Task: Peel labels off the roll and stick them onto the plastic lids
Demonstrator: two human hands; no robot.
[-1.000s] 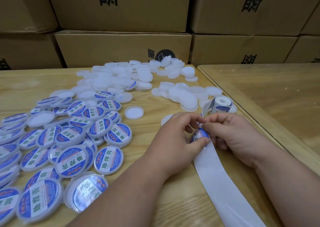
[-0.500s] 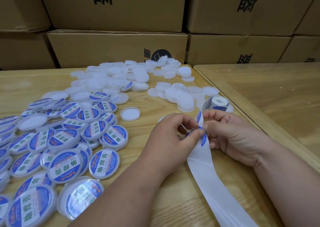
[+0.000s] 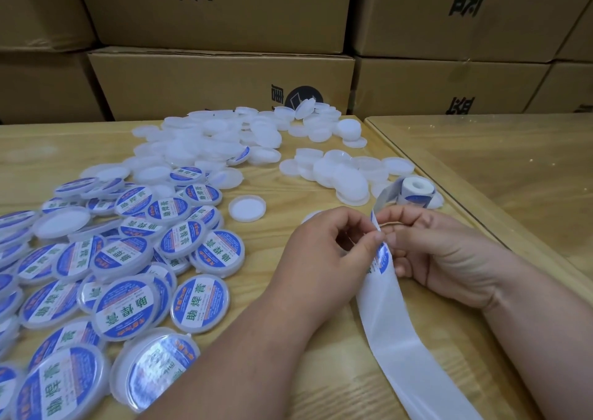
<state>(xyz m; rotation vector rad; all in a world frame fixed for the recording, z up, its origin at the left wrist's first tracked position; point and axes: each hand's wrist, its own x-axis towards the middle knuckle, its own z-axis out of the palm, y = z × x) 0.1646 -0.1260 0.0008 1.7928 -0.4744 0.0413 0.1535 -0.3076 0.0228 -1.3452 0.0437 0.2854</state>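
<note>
A: Where is the label (image 3: pixel 380 257) now?

B: It sits on the white backing strip (image 3: pixel 394 349), between the two hands. The left hand (image 3: pixel 324 259) pinches its upper edge with thumb and forefinger. The right hand (image 3: pixel 449 259) has its fingers curled around the strip from behind and grips it just beside the label.

A: And the roll (image 3: pixel 414 192)?

B: The roll stands behind the right hand, touching the bare lids there. The strip runs from the roll, through the fingers, and then toward the person, so its long axis goes from far to near along the table (image 3: pixel 288 201).

A: Which lid comes next, in your opinion?

B: I think the single bare lid (image 3: pixel 247 208) lying open side up, left of the roll and near the left hand. Another bare lid (image 3: pixel 313 216) shows just behind the left hand, but it is mostly hidden. The left hand is nearer to both, and it already holds the label, so I judge it will carry the label to the left, away from the strip.

A: The finished lids (image 3: pixel 128 285)?

B: They lie in a heap far left of the roll.
</note>
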